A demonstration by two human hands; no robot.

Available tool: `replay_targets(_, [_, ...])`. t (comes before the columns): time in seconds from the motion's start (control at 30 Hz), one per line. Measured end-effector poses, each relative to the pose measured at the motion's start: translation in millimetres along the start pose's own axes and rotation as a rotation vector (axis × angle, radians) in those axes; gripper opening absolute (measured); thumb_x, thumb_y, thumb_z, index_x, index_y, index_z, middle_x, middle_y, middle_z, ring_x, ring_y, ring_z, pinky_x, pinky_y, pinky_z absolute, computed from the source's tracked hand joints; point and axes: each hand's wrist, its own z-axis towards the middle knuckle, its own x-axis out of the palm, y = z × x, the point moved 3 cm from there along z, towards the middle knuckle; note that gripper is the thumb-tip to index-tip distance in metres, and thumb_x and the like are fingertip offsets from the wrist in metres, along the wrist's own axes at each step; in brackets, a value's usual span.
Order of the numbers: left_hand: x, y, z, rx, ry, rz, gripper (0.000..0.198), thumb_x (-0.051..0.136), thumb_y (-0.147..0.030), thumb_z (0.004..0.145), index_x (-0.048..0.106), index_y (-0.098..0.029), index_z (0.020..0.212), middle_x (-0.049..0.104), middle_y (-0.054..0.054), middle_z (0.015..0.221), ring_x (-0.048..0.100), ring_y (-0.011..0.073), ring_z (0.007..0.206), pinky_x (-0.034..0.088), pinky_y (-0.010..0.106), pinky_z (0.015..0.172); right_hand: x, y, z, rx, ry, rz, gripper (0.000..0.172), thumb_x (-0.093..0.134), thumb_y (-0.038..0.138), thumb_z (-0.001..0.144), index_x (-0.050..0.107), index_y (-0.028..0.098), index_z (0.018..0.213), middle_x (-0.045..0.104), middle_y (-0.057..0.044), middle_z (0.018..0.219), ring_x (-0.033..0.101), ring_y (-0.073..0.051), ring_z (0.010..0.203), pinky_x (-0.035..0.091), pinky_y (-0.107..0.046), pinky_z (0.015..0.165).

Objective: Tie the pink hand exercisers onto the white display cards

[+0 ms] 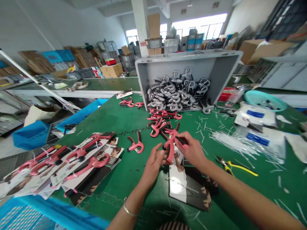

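Note:
Between my two hands is a pink and black hand grip strengthener (170,150). My right hand (193,150) is closed around one of its handles. On the other side, the fingers of my left hand (154,164) are curled against the lower part of the other handle. Just below lies a stack of printed backing cards (192,187), with thin white ties on the top one. Beyond my hands, several pink hand grips (158,124) are heaped together. A single pink hand grip (136,143) rests apart to the left.
A grey bin (216,73) lies on its side at the back, full of grey hand grips (177,89). Yellow-handled cutters (236,166) and loose white ties (233,143) are at right. Carded pink grips (83,156) pile up at left, near a blue basket (48,214).

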Motion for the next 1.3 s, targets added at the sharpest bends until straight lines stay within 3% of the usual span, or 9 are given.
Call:
replay_targets(0.1, [23.4,-3.0,21.2,0.059,0.109,0.105,0.047,0.066,-0.037,0.084,0.054,-0.016,0.125,0.067,0.004,0.090,0.065,0.0153,0.076,0.053,0.029,0.074,-13.8,-4.9,-49.3,0.140,-0.192,0.102,0.021,0.055,0.030,0.092,0.052,0.022,0.111,0.064,-0.005,0.098,0.064,-0.019,0.084,0.051,-0.030,0.075])
replay_targets(0.17, [28.8,-3.0,28.2,0.109,0.116,0.192,0.037,0.065,-0.033,0.084,0.060,-0.016,0.116,0.064,0.001,0.081,0.062,0.0140,0.068,0.052,0.028,0.069,-16.4,-8.0,-69.1,0.214,-0.227,0.115,0.025,0.057,0.032,0.091,0.050,0.022,0.114,0.064,-0.006,0.100,0.065,-0.019,0.084,0.052,-0.031,0.074])
replay_targets(0.3, [21.2,-1.7,23.2,0.277,0.086,0.486,0.023,0.063,-0.028,0.086,0.066,-0.020,0.107,0.062,0.003,0.091,0.058,0.0151,0.076,0.048,0.028,0.073,-11.8,-11.7,-91.2,0.259,-0.077,0.102,0.025,0.054,0.032,0.093,0.049,0.024,0.116,0.064,-0.006,0.105,0.064,-0.021,0.091,0.053,-0.035,0.081])
replay_targets(0.4, [13.2,9.9,6.4,0.330,0.165,0.707,0.019,0.062,-0.027,0.088,0.067,-0.023,0.106,0.065,0.004,0.098,0.057,0.0191,0.091,0.044,0.033,0.086,-6.7,-10.8,-117.6,0.202,0.048,-0.055,0.029,0.053,0.029,0.092,0.051,0.025,0.121,0.062,-0.008,0.114,0.059,-0.025,0.104,0.049,-0.044,0.093])
replay_targets(0.6, [8.3,24.9,-13.9,0.285,0.304,0.894,0.017,0.060,-0.030,0.090,0.066,-0.023,0.104,0.065,0.005,0.106,0.055,0.0221,0.105,0.037,0.040,0.098,-18.0,-10.3,-175.0,0.251,0.192,-0.262,0.078,0.068,0.044,0.081,0.032,0.028,0.148,0.036,-0.011,0.149,0.037,-0.034,0.131,0.039,-0.055,0.105])
replay_targets(0.8, [38.1,12.2,21.2,0.348,0.175,0.822,0.024,0.050,-0.021,0.093,0.067,-0.022,0.110,0.067,0.006,0.111,0.056,0.0212,0.107,0.040,0.039,0.098,-19.9,3.1,-143.9,0.134,0.232,-0.180,0.032,0.058,0.023,0.090,0.059,0.031,0.120,0.055,-0.007,0.123,0.047,-0.027,0.114,0.043,-0.047,0.097])
replay_targets(0.93, [61.0,16.3,29.5,0.312,0.267,0.792,0.016,0.059,-0.022,0.087,0.072,-0.022,0.096,0.073,0.004,0.098,0.060,0.0212,0.099,0.044,0.037,0.094,-1.5,2.3,-120.4,0.138,0.185,-0.182,0.012,0.059,0.019,0.089,0.065,0.025,0.098,0.058,-0.007,0.104,0.050,-0.026,0.100,0.045,-0.044,0.087])
replay_targets(1.13, [54.6,17.6,12.8,0.324,0.154,0.756,0.014,0.060,-0.019,0.087,0.072,-0.023,0.094,0.073,0.002,0.094,0.061,0.0204,0.095,0.044,0.035,0.091,7.9,-7.1,-120.2,0.150,0.103,-0.122,0.010,0.057,0.023,0.092,0.067,0.024,0.092,0.056,-0.007,0.099,0.051,-0.024,0.098,0.044,-0.041,0.087])
replay_targets(1.3, [56.6,21.3,10.9,0.396,0.209,0.851,0.012,0.061,-0.017,0.088,0.071,-0.023,0.093,0.072,0.002,0.095,0.059,0.0206,0.095,0.042,0.036,0.091,6.0,-12.1,-112.0,0.199,0.049,0.032,0.013,0.055,0.025,0.093,0.066,0.023,0.086,0.057,-0.006,0.099,0.053,-0.023,0.100,0.043,-0.039,0.091])
